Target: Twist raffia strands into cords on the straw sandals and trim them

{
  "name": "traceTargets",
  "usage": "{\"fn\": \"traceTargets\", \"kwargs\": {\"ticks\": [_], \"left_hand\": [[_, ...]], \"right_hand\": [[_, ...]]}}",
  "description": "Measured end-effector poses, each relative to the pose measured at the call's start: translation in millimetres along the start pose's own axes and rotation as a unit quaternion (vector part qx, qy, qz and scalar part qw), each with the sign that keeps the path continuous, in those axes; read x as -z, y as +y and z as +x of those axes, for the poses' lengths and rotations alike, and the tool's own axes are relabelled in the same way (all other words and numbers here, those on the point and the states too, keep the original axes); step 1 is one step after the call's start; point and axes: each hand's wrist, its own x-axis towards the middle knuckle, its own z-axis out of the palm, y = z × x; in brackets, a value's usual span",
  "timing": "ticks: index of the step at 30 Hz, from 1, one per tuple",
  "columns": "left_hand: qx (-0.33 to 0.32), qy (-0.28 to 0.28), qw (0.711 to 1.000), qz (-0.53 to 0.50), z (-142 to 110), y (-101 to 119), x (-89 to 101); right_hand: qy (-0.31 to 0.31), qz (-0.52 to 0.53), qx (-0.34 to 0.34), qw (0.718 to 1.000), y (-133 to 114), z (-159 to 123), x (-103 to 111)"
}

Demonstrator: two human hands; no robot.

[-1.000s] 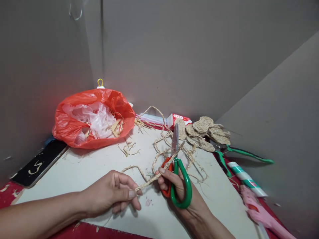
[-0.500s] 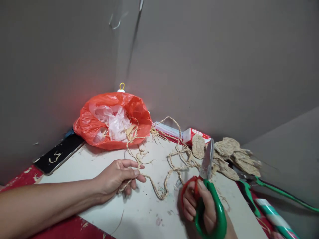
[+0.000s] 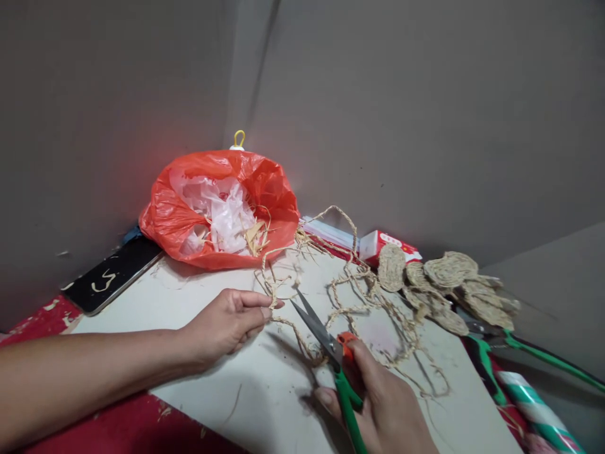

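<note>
My left hand (image 3: 236,320) pinches a thin braided straw cord (image 3: 293,328) between thumb and fingers, with frayed strands sticking up above the fingertips. My right hand (image 3: 378,394) grips scissors (image 3: 326,337) with one red and one green handle. Their blades are parted a little and point up-left, the tips just right of my left fingertips and close to the loose strands. The rest of the cord lies in tangled loops across the white board (image 3: 265,403), behind and right of the scissors.
An orange plastic bag (image 3: 174,214) with white plastic and straw scraps stands at the back. A phone (image 3: 113,274) lies left. Coiled straw ovals (image 3: 451,270), a red-and-white box (image 3: 378,244), green-handled shears (image 3: 484,369) and a striped roll (image 3: 534,403) line the right side.
My right hand has swung the scissors from pointing upward to pointing left, bringing the slightly parted blades near my left fingertips. My left hand still holds the cord. The view has shifted slightly.
</note>
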Motion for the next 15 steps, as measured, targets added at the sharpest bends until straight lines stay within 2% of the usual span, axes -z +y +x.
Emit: {"fn": "traceTargets", "kwargs": {"ticks": [9, 15], "left_hand": [[-0.005, -0.048, 0.998, -0.045, -1.1, -2.2, -0.3], [0.006, -0.037, 0.999, -0.019, -3.6, -2.0, -3.2]], "right_hand": [[0.016, -0.116, 0.069, 0.991, 5.8, 1.4, -4.5], [0.022, -0.142, 0.072, 0.987, 2.0, 0.8, -6.0]]}}
